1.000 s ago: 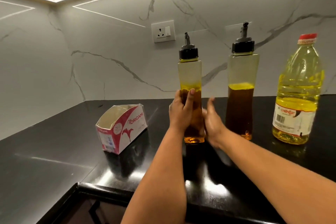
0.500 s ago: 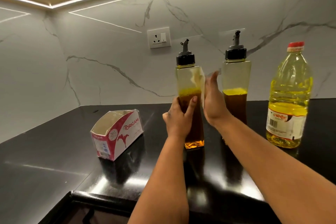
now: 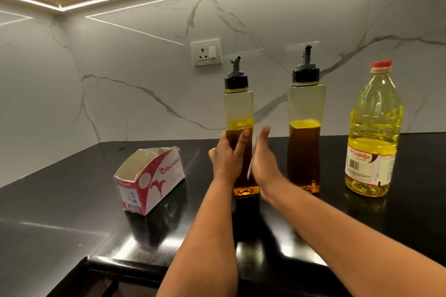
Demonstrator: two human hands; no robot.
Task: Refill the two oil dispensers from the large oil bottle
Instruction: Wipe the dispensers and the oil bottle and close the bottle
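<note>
The left hand (image 3: 228,157) grips the left dispenser (image 3: 240,132) around its lower body, fingers curled round the front face. The right hand (image 3: 261,159) lies against the right side of the same dispenser with fingers straight and together; it clamps nothing. A pale strip shows between this palm and the dispenser wall; what it is cannot be told.

Both dispensers stand upright toward the back edge of the worktop (image 3: 72,200), near the wall. The right dispenser (image 3: 305,132) is just beside the right hand, untouched. Each is roughly half full of dark oil, and both black pourer caps are still fitted. The large oil bottle (image 3: 372,132) stands upright near the right edge of the worktop, red cap on, apart from both hands. An open cardboard box (image 3: 149,178) sits to the left.

Step in hand, as judged: steadying the left dispenser before opening it. Procedure:
- Keep the left-hand grip low and firm so the base stays flat.
- Move the right hand up to the cap and unscrew without tilting the body.
- The walls may be oily; expect slip.
- Avoid knocking the neighbouring dispenser.
</note>
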